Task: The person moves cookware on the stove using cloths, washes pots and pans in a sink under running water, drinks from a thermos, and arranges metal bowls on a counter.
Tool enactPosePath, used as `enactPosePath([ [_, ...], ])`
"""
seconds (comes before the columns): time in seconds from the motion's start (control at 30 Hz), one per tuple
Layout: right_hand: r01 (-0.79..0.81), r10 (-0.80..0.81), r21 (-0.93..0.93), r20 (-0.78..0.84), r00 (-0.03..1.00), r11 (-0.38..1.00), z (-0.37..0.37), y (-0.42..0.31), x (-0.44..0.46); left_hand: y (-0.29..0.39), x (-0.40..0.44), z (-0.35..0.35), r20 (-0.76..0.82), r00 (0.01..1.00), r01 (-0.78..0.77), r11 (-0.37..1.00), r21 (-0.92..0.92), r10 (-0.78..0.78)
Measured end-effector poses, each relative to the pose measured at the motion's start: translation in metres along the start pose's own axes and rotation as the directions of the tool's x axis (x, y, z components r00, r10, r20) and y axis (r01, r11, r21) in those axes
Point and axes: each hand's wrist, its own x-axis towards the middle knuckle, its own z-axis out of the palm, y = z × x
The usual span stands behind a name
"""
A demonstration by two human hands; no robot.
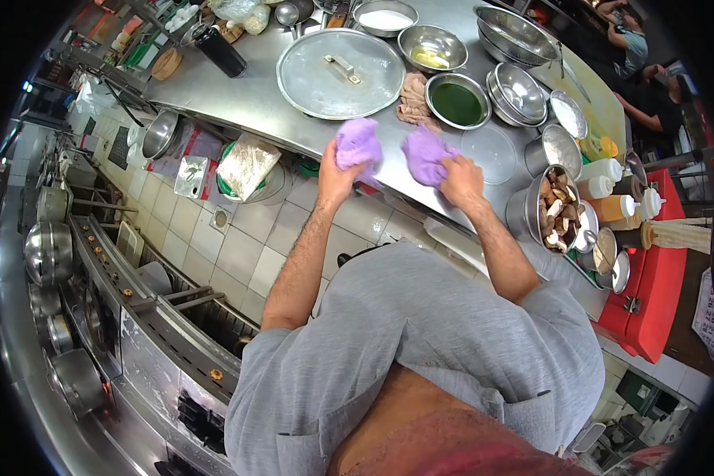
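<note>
Left hand (337,176) closed round a crumpled purple cloth (358,143); right hand (463,181) grips a second crumpled purple cloth (426,156). Both cloths at front edge of the brushed-steel counter (255,105). Judgement: loose ends best kept gathered. Beyond: round grey metal lid (313,89); steel bowl (459,126) of dark-green liquid (455,103), nearest obstacle, spill risk.
</note>
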Motion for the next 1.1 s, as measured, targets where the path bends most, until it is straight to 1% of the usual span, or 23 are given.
enactPosePath([
  [0.07, -0.142, 0.138, -0.125, -0.042, 0.99, 0.982, -0.017, 0.006, -0.018, -0.007, -0.004, 0.003, 0.029, 0.998, -0.069, 0.94, 0.333, 0.063],
  [0.1, -0.142, 0.138, -0.122, -0.041, 0.99, 0.982, -0.031, -0.011, -0.015, -0.007, -0.003, -0.004, 0.029, 0.998, -0.069, 0.939, 0.336, 0.063],
  [0.17, 0.004, -0.004, 0.0, -0.138, 0.99, 1.0, -0.057, -0.036, -0.015, -0.009, -0.007, 0.0, 0.036, 0.995, -0.1, 0.818, 0.567, 0.097],
  [0.23, 0.174, -0.174, -0.032, -0.347, 0.922, 0.984, -0.057, -0.054, 0.019, -0.005, -0.003, 0.001, 0.042, 0.997, -0.072, 0.826, 0.559, 0.059],
  [0.3, 0.238, -0.298, -0.192, -0.411, 0.862, 0.952, -0.041, -0.061, 0.071, 0.002, -0.006, -0.005, 0.082, 0.995, 0.0, 0.847, 0.531, -0.051],
  [0.33, 0.243, -0.302, -0.192, -0.407, 0.862, 0.951, -0.034, -0.057, 0.096, 0.001, -0.009, -0.009, 0.076, 0.996, 0.005, 0.848, 0.531, -0.053],
  [0.4, 0.122, -0.426, -0.513, -0.532, 0.732, 0.85, -0.02, -0.056, 0.135, 0.0, -0.02, -0.019, 0.096, 0.99, 0.051, 0.906, 0.421, -0.1],
  [0.43, 0.147, -0.448, -0.515, -0.528, 0.721, 0.844, -0.013, -0.056, 0.145, -0.004, -0.027, -0.026, 0.068, 0.993, 0.06, 0.904, 0.423, -0.098],
  [0.5, 0.073, -0.38, -0.603, -0.399, 0.835, 0.795, -0.012, -0.053, 0.166, -0.015, -0.048, -0.045, -0.042, 0.997, 0.075, 0.881, 0.468, -0.063],
  [0.53, 0.097, -0.356, -0.594, -0.336, 0.872, 0.798, -0.019, -0.057, 0.17, -0.006, -0.063, -0.051, -0.156, 0.986, 0.13, 0.839, 0.528, -0.054],
  [0.57, 0.125, -0.339, -0.589, -0.268, 0.902, 0.799, -0.025, -0.062, 0.169, -0.014, -0.075, -0.063, -0.22, 0.974, 0.155, 0.838, 0.523, -0.043],
  [0.6, 0.12, -0.327, -0.604, -0.244, 0.913, 0.788, -0.028, -0.067, 0.171, -0.034, -0.086, -0.075, -0.325, 0.944, 0.168, 0.937, 0.307, -0.062],
  [0.63, 0.173, -0.359, -0.619, -0.19, 0.914, 0.766, -0.032, -0.072, 0.166, -0.053, -0.098, -0.086, -0.417, 0.904, 0.137, 0.988, 0.077, -0.093],
  [0.67, 0.217, -0.413, -0.635, -0.177, 0.894, 0.741, -0.026, -0.069, 0.17, -0.063, -0.111, -0.096, -0.491, 0.862, 0.107, 0.992, -0.068, -0.127],
  [0.7, 0.252, -0.39, -0.647, -0.077, 0.918, 0.72, -0.032, -0.074, 0.165, -0.059, -0.127, -0.102, -0.561, 0.82, 0.091, 0.993, -0.073, -0.116],
  [0.73, 0.286, -0.458, -0.634, -0.121, 0.881, 0.718, -0.016, -0.06, 0.182, -0.049, -0.141, -0.109, -0.518, 0.804, 0.118, 0.933, -0.341, -0.291],
  [0.77, 0.313, -0.559, -0.622, -0.246, 0.792, 0.718, -0.016, -0.058, 0.178, -0.042, -0.156, -0.117, -0.438, 0.792, 0.113, 0.806, -0.581, -0.426],
  [0.8, 0.299, -0.47, -0.594, -0.154, 0.869, 0.747, -0.03, -0.075, 0.167, -0.045, -0.17, -0.124, -0.529, 0.744, 0.037, 0.816, -0.577, -0.408],
  [0.83, 0.265, -0.486, -0.606, -0.233, 0.842, 0.75, -0.027, -0.076, 0.169, -0.054, -0.182, -0.129, -0.549, 0.721, 0.015, 0.801, -0.599, -0.423],
  [0.9, 0.259, -0.43, -0.544, -0.213, 0.877, 0.798, -0.028, -0.078, 0.169, -0.072, -0.205, -0.134, -0.616, 0.652, -0.045, 0.788, -0.614, -0.443],
  [0.97, 0.195, -0.477, -0.62, -0.328, 0.816, 0.76, -0.018, -0.078, 0.166, -0.083, -0.221, -0.134, -0.653, 0.603, -0.065, 0.788, -0.612, -0.458],
  [1.0, 0.228, -0.507, -0.623, -0.316, 0.802, 0.748, -0.013, -0.076, 0.167, -0.082, -0.229, -0.131, -0.629, 0.604, -0.109, 0.731, -0.674, -0.49],
  [1.1, 0.195, -0.525, -0.705, -0.285, 0.802, 0.681, -0.006, -0.073, 0.176, -0.063, -0.244, -0.12, -0.654, 0.534, -0.174, 0.687, -0.705, -0.536],
])
